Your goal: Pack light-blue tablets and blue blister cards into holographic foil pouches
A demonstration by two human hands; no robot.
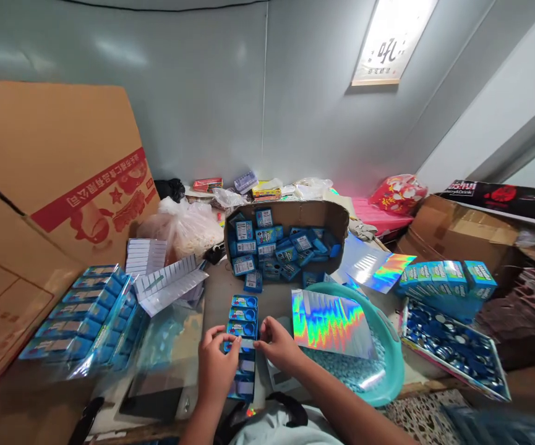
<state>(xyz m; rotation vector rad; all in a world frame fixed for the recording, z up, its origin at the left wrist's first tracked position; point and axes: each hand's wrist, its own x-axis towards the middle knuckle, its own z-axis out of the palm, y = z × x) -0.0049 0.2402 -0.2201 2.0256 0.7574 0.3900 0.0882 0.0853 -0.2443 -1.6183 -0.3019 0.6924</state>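
Left fingers [232,339], right fingers [261,344]: are pinching the ends of a pale strip [247,343]
Long axis: is running parallel to the bench's [274,303] front edge
Strip: is lying between them, over blue boxes [243,313]

Ahead of the torso [290,431], the left hand [218,360] and right hand [278,346] are pinching close together, while the left forearm [203,421] and right forearm [341,398] are angling inward.

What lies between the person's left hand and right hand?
In the head view, a small pale strip lies between left hand and right hand, above the blue boxes.
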